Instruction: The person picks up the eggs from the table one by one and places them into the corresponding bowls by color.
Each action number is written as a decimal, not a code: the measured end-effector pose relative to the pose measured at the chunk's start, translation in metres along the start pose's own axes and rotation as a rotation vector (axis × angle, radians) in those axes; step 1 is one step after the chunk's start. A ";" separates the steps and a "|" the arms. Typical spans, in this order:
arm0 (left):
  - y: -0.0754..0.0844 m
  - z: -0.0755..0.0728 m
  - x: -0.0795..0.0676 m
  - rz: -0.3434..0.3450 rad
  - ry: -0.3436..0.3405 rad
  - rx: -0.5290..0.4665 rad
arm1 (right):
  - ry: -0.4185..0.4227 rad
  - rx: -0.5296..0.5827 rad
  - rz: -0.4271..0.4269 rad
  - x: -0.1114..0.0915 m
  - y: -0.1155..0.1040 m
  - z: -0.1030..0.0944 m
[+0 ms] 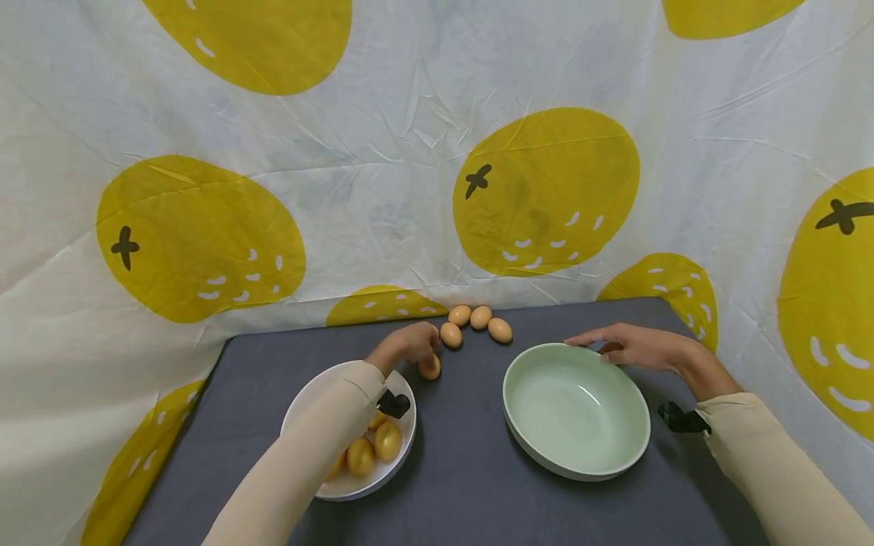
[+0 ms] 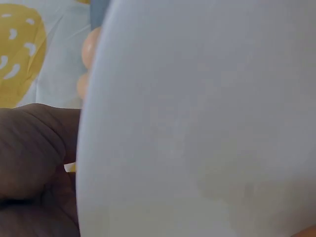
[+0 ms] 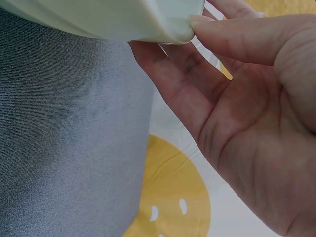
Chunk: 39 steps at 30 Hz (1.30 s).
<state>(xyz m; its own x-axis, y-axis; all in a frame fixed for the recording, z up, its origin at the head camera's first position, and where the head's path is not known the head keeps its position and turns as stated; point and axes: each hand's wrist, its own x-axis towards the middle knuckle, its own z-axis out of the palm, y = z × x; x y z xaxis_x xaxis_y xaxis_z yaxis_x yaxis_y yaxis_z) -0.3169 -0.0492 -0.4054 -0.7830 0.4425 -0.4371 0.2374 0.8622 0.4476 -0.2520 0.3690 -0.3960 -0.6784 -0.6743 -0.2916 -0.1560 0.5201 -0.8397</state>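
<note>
My left hand (image 1: pixel 413 343) reaches over the far rim of a white bowl (image 1: pixel 298 407), its fingers curled down onto a brown egg (image 1: pixel 430 368) on the table. In the left wrist view, the bowl's white side (image 2: pixel 187 108) hides my fingertips. Several shiny golden eggs (image 1: pixel 360 456) lie in that bowl, partly covered by my sleeve. On the right, my right hand (image 1: pixel 645 347) pinches the far right rim of a pale green bowl (image 1: pixel 570 409). Seen from the right wrist, the thumb (image 3: pixel 232 40) lies at the rim, with the fingers under its outer side.
More brown eggs (image 1: pixel 480 318) form a loose cluster near the back edge of the dark grey table (image 1: pixel 457 470). Behind it hangs a white cloth (image 1: pixel 382 197) printed with large yellow fruit. Dark straps circle both wrists.
</note>
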 end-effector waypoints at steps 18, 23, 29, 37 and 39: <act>0.004 -0.002 -0.002 0.009 -0.003 0.026 | 0.002 -0.007 0.009 -0.002 -0.001 0.002; 0.001 -0.007 -0.007 0.021 0.022 0.011 | 0.000 -0.001 0.015 -0.002 0.000 0.000; -0.007 -0.011 -0.014 0.034 0.038 0.010 | -0.010 0.015 0.004 0.000 0.000 0.000; -0.014 -0.015 -0.018 -0.024 -0.003 0.047 | -0.009 0.031 0.001 0.000 0.001 -0.001; -0.016 -0.016 -0.018 -0.030 -0.012 0.064 | -0.010 0.030 0.004 0.000 0.001 0.000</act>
<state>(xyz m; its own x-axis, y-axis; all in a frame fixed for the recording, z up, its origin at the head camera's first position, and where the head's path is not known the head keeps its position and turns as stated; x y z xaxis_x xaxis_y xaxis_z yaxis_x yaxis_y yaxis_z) -0.3157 -0.0746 -0.3922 -0.7836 0.4186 -0.4590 0.2501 0.8890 0.3837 -0.2521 0.3697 -0.3963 -0.6718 -0.6776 -0.2993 -0.1318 0.5070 -0.8518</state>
